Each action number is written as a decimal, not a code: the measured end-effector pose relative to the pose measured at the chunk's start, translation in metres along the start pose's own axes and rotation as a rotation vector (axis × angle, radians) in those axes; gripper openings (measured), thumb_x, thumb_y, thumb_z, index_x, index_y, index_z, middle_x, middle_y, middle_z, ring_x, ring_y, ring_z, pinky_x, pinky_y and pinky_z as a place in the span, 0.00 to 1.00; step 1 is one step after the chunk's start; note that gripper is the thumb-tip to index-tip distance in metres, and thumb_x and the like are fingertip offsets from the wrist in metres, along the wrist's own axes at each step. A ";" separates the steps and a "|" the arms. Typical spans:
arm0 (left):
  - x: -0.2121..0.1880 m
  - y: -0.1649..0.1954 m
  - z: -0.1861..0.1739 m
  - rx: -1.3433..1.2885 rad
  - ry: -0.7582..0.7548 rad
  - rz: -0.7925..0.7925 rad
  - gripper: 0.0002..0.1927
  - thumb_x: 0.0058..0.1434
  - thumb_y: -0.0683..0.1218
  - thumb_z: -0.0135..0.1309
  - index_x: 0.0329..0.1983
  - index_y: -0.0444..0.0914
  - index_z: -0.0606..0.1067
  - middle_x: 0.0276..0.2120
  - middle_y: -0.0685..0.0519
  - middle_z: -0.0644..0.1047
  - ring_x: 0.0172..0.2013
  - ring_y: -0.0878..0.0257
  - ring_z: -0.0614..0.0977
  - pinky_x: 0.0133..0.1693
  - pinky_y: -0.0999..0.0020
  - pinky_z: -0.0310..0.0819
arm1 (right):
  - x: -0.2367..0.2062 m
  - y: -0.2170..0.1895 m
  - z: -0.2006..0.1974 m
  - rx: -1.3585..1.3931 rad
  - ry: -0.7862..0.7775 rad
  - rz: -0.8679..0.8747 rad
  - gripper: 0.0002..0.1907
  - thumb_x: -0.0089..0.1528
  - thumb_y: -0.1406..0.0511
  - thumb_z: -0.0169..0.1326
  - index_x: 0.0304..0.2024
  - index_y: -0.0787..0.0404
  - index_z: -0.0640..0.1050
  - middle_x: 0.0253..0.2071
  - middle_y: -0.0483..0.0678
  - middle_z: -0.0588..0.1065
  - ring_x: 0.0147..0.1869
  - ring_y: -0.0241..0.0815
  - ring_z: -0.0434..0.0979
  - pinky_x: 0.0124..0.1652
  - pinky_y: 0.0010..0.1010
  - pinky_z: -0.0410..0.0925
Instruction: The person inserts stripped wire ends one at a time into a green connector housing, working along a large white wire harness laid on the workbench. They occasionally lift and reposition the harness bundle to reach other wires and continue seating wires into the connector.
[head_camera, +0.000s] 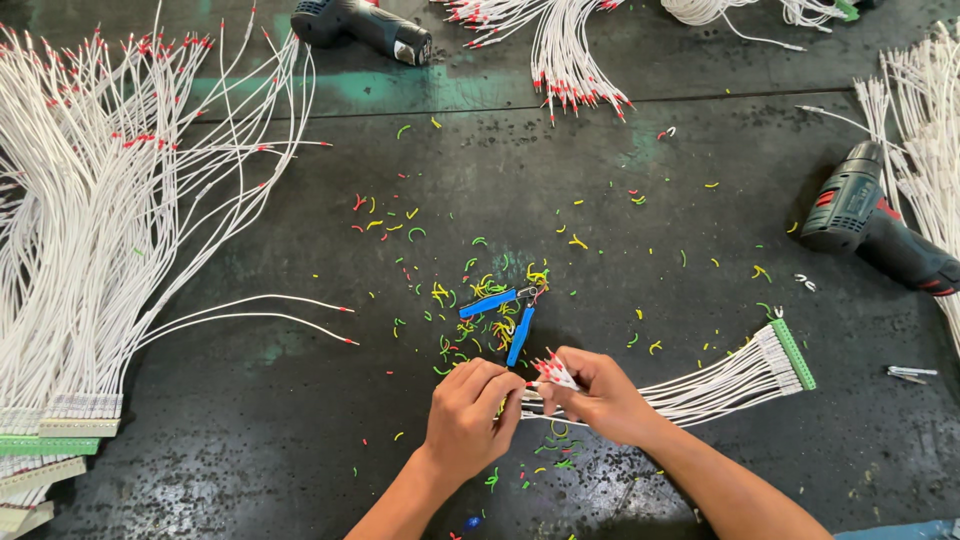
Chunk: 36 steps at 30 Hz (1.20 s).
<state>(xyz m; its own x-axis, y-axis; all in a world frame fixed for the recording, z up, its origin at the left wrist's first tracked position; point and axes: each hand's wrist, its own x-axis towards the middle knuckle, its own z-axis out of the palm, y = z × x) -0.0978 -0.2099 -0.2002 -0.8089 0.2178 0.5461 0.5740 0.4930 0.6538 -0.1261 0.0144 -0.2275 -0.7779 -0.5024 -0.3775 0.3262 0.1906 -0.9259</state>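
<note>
Lower centre: a white wire bundle (700, 390), red-tipped, ending in a green terminal block (793, 353) at right. The right hand (600, 400) is clamped on the fanned tips, seemingly to keep them sorted; the left hand (470, 415) pinches closed beside them, its object hidden. Blue-handled cutters (505, 315) lie just above, amid coloured sleeve scraps (440, 295). Both forearms are cut off below.
</note>
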 end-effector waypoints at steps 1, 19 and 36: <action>0.000 0.001 0.000 -0.005 -0.001 -0.013 0.11 0.51 0.34 0.62 0.36 0.36 0.75 0.32 0.51 0.77 0.33 0.54 0.80 0.35 0.60 0.72 | 0.000 -0.001 0.001 0.002 0.013 -0.013 0.09 0.65 0.64 0.58 0.34 0.62 0.75 0.27 0.41 0.78 0.27 0.26 0.70 0.25 0.22 0.62; -0.001 0.000 -0.007 -0.031 -0.082 -0.090 0.10 0.53 0.38 0.62 0.38 0.34 0.76 0.35 0.48 0.77 0.35 0.51 0.81 0.37 0.59 0.75 | -0.005 -0.020 0.002 -0.315 0.093 -0.337 0.05 0.66 0.69 0.55 0.38 0.66 0.81 0.33 0.46 0.75 0.35 0.33 0.72 0.35 0.29 0.66; 0.001 0.006 -0.007 -0.185 -0.018 -0.161 0.08 0.58 0.34 0.61 0.38 0.35 0.75 0.33 0.49 0.78 0.32 0.55 0.83 0.34 0.63 0.77 | -0.011 -0.016 0.001 -0.212 0.067 -0.062 0.09 0.68 0.65 0.55 0.36 0.64 0.76 0.22 0.39 0.64 0.27 0.27 0.57 0.25 0.26 0.54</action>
<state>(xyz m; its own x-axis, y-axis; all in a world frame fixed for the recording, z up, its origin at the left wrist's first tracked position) -0.0939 -0.2123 -0.1920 -0.8931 0.1647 0.4187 0.4496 0.3606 0.8172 -0.1225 0.0164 -0.2083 -0.8289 -0.4632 -0.3137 0.1622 0.3377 -0.9272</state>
